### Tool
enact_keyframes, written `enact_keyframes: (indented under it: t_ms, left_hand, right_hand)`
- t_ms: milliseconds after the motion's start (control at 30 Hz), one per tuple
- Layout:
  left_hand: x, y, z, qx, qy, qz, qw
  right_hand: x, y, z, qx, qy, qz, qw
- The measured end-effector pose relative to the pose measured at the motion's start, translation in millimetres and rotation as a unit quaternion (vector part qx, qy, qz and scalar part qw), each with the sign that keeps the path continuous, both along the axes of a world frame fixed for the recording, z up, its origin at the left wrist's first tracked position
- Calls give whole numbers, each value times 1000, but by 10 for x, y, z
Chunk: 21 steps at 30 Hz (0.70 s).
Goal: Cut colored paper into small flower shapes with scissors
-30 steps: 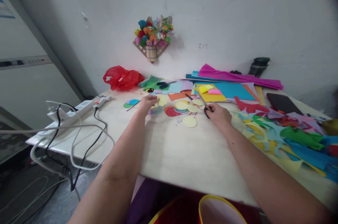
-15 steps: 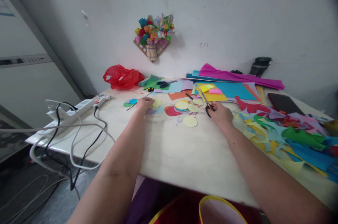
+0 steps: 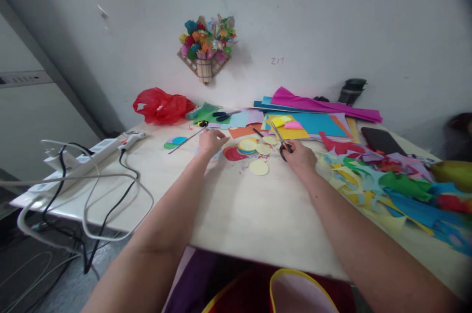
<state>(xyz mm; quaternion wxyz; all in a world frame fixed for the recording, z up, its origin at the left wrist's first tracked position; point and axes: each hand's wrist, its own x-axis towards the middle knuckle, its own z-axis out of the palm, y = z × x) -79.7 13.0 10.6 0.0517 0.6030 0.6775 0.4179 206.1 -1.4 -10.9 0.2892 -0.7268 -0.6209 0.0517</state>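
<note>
My left hand (image 3: 211,142) hovers over the middle of the table, fingers stretched to the right and nothing visible in them. Light blue paper shows partly behind it. In my right hand (image 3: 301,158) is a pair of scissors (image 3: 282,143), blades pointing up and away. Between the hands lie red paper circles (image 3: 233,154), a stack of round pieces topped with pale yellow (image 3: 247,145), and several loose pale yellow circles, the closest being a pale yellow circle (image 3: 258,167). Blue and green circles (image 3: 179,140) rest left of my left hand.
Paper scraps (image 3: 368,180) are heaped at the right, beside a dark phone-like slab (image 3: 383,141). Coloured sheets (image 3: 320,125) and a second pair of scissors (image 3: 223,116) lie at the back, near a red plastic bag (image 3: 160,106). A power strip (image 3: 84,158) with cables occupies the left edge.
My left hand has come off the pale yellow flower-shaped paper and shifted right, its fingers now raised. The scissors remain in my right hand. The whole view has turned slightly to the right.
</note>
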Motion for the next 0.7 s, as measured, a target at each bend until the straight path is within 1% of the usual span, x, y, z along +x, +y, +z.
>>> enact_keyframes:
  t_ms: [100,200,233,300,367,500,567,633,700]
  left_hand:
    - [291,-61,43,-56,2,-78,995]
    - [509,-134,37,-95,17,-172,980]
    - [562,-155,24,-93,33,-198,975]
    - [647,-191,-8,-85,80,-226,967]
    - [713,-220,-30,-99,119,-239,958]
    - [801,-273,-9,-144,162,-226,950]
    - [821,-294,13,-176,184,-225,940]
    - [829,-305,20,-197,191,-229,934]
    - [832,-307,8,-203,177,-232,935]
  right_hand:
    - [3,-10,8,3,0,-3,1000]
    - [15,-7,7,10,-5,2,1000]
    - [20,-4,6,12,-9,3,1000]
    - [31,2,7,15,-17,4,1000]
    - [44,7,14,12,-27,2,1000]
    - [78,12,36,4,-60,-8,998]
    - [101,13,46,2,-74,-11,997]
    - [126,16,53,3,-85,-15,996]
    - [149,22,57,4,-93,-19,996]
